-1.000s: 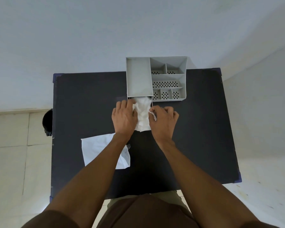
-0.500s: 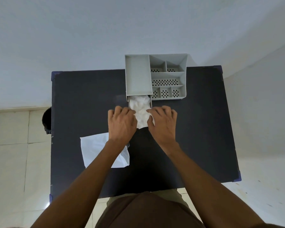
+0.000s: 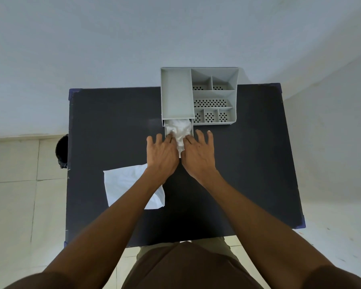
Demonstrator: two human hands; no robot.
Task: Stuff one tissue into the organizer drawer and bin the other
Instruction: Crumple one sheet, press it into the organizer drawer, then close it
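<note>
A grey organizer (image 3: 198, 94) stands at the far edge of a dark table (image 3: 113, 126), and everything else sits in relation to it. Its drawer (image 3: 166, 130) is pulled out from under the organizer's left section, toward the person, and a crumpled tissue (image 3: 179, 129) fills it — bunched white folds, with a tail trailing over the drawer's near end between the two hands.

The left hand (image 3: 162, 152) lies palm down just in front of the organizer, fingers spread and loose, the inner fingertips pressing on the crumpled tissue at the drawer's left side. The right hand (image 3: 197, 154) mirrors it on the drawer's right side, fingers splayed, the index and thumb side touching the tissue while the outer fingers rest beyond the drawer wall over the table. Neither hand is closed around anything — both push flat.

The second tissue (image 3: 123, 182) lies flat on the table, nearer the person than the organizer and off to its left, partly covered by the left forearm. A dark round bin (image 3: 62, 152) shows past the table's left edge, well apart from the organizer.
</note>
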